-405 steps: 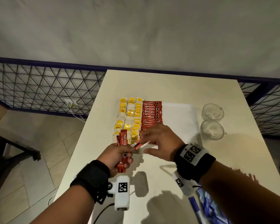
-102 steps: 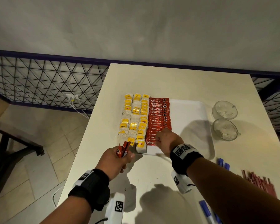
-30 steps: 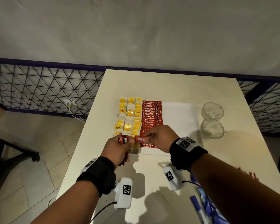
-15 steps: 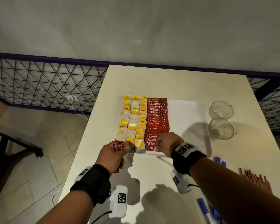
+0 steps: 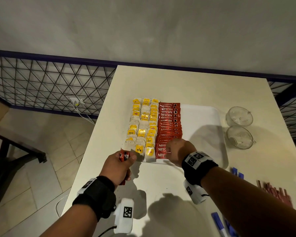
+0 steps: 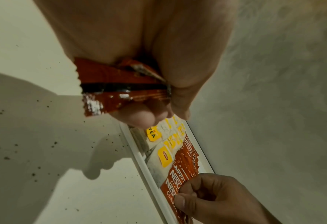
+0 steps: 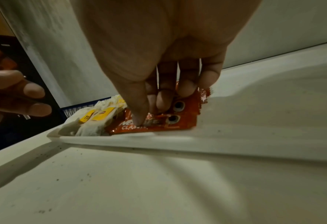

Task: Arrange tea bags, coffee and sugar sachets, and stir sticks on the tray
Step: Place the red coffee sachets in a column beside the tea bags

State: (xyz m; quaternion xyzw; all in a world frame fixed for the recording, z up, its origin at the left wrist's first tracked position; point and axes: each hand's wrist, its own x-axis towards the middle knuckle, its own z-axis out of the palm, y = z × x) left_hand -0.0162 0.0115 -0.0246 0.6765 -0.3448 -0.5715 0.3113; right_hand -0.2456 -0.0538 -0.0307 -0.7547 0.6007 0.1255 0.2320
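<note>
While the left hand (image 5: 117, 165) grips a small bundle of spare Nescafé coffee sachets (image 6: 120, 89) in its curled fingers just off the near left corner of the white tray (image 5: 202, 117), the right hand (image 5: 179, 151) rests on the nearest sachet (image 7: 158, 123) of the red coffee column (image 5: 169, 124). Its thumb and bent fingertips (image 7: 163, 100) press down on that sachet at the tray's near edge. Three columns of yellow-tagged tea bags (image 5: 143, 124) lie just left of the coffee column, touching it. The tray's right half is bare. On the cream table (image 5: 178, 82), two glass cups (image 5: 239, 127) stand right of the tray, and red stir sticks (image 5: 275, 192) and blue sachets (image 5: 237, 173) lie near the right forearm.
</note>
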